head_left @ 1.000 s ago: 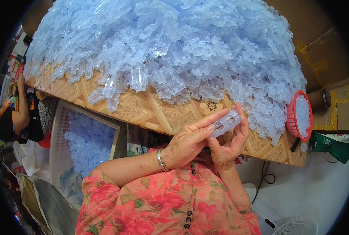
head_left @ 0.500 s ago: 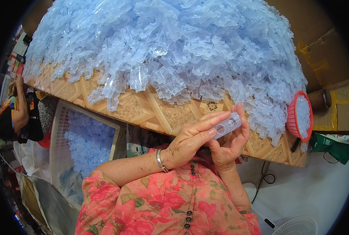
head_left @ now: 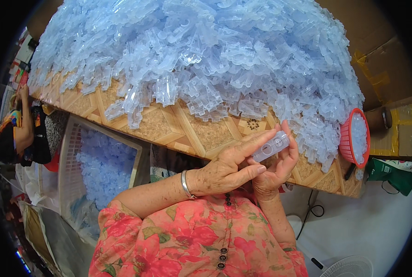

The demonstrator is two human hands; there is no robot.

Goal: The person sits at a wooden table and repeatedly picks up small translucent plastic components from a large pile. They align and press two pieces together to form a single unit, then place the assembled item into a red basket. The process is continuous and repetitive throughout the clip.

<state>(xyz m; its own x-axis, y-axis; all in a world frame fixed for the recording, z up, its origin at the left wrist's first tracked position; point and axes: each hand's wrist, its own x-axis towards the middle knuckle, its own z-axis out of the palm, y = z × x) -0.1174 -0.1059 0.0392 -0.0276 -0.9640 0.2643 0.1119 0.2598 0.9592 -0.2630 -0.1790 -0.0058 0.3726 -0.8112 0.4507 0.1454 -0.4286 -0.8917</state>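
A small translucent plastic piece (head_left: 270,146), long with round openings in its face, is held between my two hands over the table's near edge. My left hand (head_left: 224,167), with a silver bangle on the wrist, has its fingers stretched along the upper left side of the piece. Its thumb lies below, off the face of the piece. My right hand (head_left: 280,170) cups the piece from the other side, fingers bent up along its right edge. Beyond my hands, a huge heap of similar clear bluish pieces (head_left: 206,55) covers most of the wood-patterned table (head_left: 169,124).
At the table's right end stands a red basket (head_left: 347,138) of small clear parts. A white crate (head_left: 69,171) with bluish pieces sits below left. Another person (head_left: 23,124) is at the far left. A green bag (head_left: 390,175) and a fan (head_left: 349,267) are at right.
My left thumb has come off the face of the plastic piece and dropped below it. The piece and both hands have shifted slightly right, and my right fingers have closed nearer its edge.
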